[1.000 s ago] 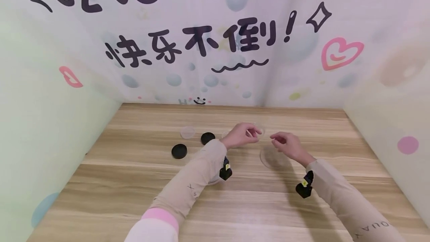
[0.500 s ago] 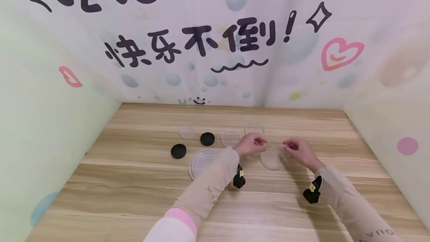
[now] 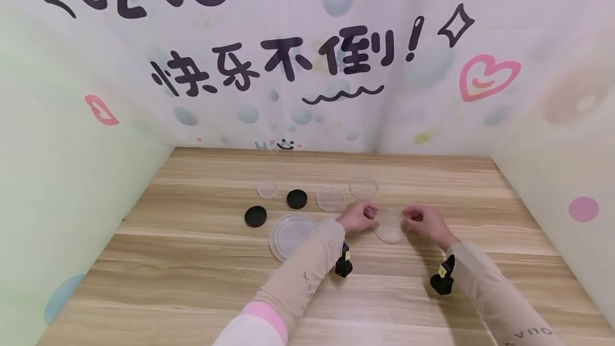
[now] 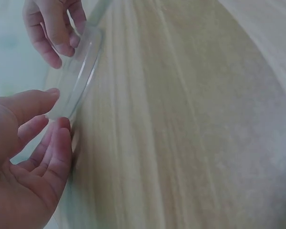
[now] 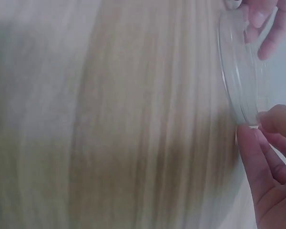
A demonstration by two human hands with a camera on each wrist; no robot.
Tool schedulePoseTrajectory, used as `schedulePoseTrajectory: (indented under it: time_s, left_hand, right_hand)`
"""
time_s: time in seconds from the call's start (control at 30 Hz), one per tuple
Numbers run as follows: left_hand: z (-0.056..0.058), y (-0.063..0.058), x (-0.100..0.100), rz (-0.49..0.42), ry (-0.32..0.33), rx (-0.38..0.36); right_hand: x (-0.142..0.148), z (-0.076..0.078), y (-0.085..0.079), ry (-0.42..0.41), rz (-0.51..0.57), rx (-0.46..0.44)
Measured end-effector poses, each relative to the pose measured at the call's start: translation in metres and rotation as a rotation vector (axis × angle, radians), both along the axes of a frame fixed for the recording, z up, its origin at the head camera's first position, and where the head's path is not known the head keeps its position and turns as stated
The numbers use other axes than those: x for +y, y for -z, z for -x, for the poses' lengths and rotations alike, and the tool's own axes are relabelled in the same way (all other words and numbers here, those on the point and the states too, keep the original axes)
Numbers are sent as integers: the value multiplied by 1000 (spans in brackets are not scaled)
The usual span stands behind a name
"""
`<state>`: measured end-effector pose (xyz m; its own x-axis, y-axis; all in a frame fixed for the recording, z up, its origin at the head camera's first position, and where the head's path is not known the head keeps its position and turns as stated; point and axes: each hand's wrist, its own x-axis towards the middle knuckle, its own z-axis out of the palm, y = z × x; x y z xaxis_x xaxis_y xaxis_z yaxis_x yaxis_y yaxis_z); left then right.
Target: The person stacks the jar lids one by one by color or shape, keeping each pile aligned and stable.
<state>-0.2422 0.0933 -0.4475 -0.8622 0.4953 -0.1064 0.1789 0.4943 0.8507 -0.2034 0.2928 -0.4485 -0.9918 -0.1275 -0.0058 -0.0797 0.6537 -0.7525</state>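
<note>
In the head view a clear round petri dish (image 3: 390,231) is between both hands, right of the middle of the table. The left hand (image 3: 359,216) holds its left edge, thumb and fingers curled about the rim. On the opposite side, the right hand (image 3: 427,224) pinches its right edge. Seen edge-on in the left wrist view, the dish (image 4: 78,76) has a low wall, with the left fingertips (image 4: 62,123) right at its near rim. From the right wrist, the dish (image 5: 238,67) shows layered clear rims, and the right thumb (image 5: 271,119) and forefinger meet at its lower end.
Clear discs lie behind and left of the hands, among them a clear dish (image 3: 363,188) and a clear disc (image 3: 330,198). Two black round lids (image 3: 297,199) are farther left. Stacked clear discs (image 3: 283,236) sit partly behind the left sleeve (image 3: 307,260). A printed curtain (image 3: 288,122) closes the back.
Both hands have come down and toward the person, from above the table to the dish's edges. The left forearm swung right, uncovering the stacked discs.
</note>
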Motion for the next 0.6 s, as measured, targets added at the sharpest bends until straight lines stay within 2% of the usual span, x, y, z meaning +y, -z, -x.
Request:
schedulePoseTrajectory:
  time_s: [0.13, 0.17, 0.2, 0.3, 0.33, 0.37, 0.4, 0.43, 0.53, 0.57, 0.6]
  left_hand:
    - [0, 3, -1, -2, -8, -12]
    - [9, 20, 1, -25, -2, 15]
    - [8, 19, 1, -24, -4, 6]
    - [38, 72, 10, -52, 9, 54]
    - [39, 78, 14, -30, 1, 82]
    - [51, 100, 19, -35, 1, 105]
    - [56, 107, 21, -14, -3, 97]
    - [70, 133, 26, -18, 2, 126]
    - [83, 155, 31, -10, 8, 164]
    - [97, 175, 33, -41, 23, 168]
    - [98, 177, 33, -47, 26, 173]
  right_hand:
    - [-2, 0, 2, 5, 12, 7]
    - [-3, -1, 2, 4, 17, 7]
    - [-4, -1, 2, 7, 24, 6]
    - [-5, -1, 4, 14, 40, 18]
    - [-5, -1, 5, 18, 45, 22]
    - [-6, -1, 5, 19, 47, 29]
    - [-6, -1, 6, 21, 54, 34]
    - [-6, -1, 6, 23, 58, 40]
    - [-6, -1, 7, 22, 61, 39]
    - [-6, -2, 7, 20, 60, 37]
    - [-6, -2, 6, 25, 66, 32]
